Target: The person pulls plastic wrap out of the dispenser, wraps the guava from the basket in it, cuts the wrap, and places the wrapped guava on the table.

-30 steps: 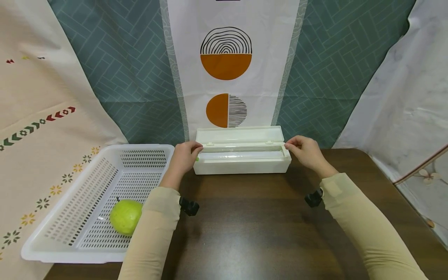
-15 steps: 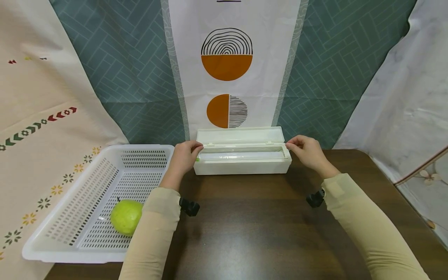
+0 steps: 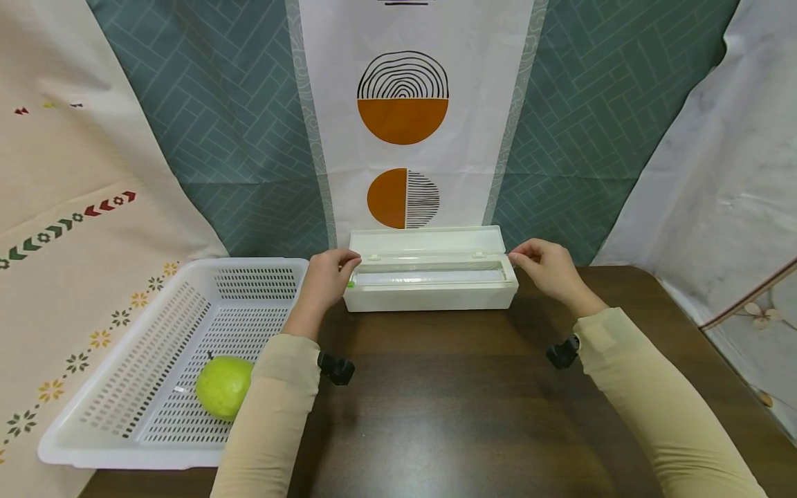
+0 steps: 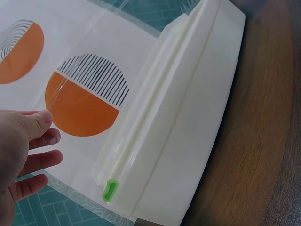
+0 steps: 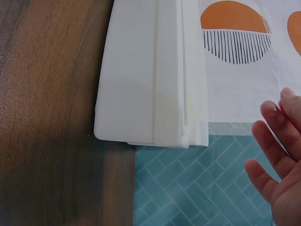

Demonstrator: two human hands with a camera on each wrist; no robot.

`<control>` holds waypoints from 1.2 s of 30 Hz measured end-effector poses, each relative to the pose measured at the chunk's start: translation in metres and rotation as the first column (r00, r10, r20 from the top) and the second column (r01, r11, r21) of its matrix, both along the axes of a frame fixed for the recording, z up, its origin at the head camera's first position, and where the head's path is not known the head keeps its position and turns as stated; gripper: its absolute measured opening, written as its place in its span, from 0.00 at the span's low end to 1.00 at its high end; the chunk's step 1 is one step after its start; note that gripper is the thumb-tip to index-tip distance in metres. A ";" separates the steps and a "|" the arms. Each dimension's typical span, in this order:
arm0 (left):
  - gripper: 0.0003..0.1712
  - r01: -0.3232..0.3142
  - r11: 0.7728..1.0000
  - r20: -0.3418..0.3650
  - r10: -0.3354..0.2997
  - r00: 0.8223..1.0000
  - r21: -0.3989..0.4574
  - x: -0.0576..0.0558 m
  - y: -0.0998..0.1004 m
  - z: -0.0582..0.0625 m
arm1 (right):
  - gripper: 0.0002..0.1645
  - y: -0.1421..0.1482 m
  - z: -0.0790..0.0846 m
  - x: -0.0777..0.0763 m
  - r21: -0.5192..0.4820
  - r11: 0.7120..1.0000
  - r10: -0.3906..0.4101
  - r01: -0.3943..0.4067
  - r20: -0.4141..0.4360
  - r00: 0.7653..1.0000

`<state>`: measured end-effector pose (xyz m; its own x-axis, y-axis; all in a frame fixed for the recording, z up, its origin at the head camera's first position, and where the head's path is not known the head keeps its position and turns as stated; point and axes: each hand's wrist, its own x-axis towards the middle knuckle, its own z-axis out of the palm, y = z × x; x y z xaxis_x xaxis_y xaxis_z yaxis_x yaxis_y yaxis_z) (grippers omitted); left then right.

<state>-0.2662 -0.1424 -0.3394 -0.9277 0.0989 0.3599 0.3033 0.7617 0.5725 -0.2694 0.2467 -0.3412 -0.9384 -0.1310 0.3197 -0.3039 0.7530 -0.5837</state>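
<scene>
A white cling film dispenser box stands at the back of the table with its lid raised. Inside lies a roll of cling film. At the box's left end my left hand pinches a corner of clear film between thumb and finger, its other fingers spread in the left wrist view. My right hand pinches the opposite corner at the right end. A see-through sheet of film stretches up from the box to the fingertips. A small green slider sits at the box's left end.
A white perforated basket stands on the left, with a green, apple-like fruit in it, partly behind my left sleeve. A dark wooden table lies before me. Patterned cloth hangs close behind the box.
Almost nothing differs. Both hands keep their pinch on the film at the box's ends, with only a very slight shift in the view.
</scene>
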 end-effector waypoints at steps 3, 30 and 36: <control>0.12 -0.002 1.000 -0.010 0.002 1.000 0.000 0.001 0.000 0.000 | 0.16 0.000 0.001 0.000 -0.003 1.000 0.003 -0.003 -0.010 1.000; 0.11 0.033 0.992 -0.050 -0.027 0.998 0.123 0.009 0.002 -0.002 | 0.14 0.000 0.003 0.006 -0.024 1.000 -0.002 0.001 -0.047 0.999; 0.10 0.044 0.991 -0.083 -0.033 0.996 0.129 0.007 0.001 -0.001 | 0.13 -0.001 0.005 0.005 -0.014 1.000 0.006 -0.007 -0.088 0.996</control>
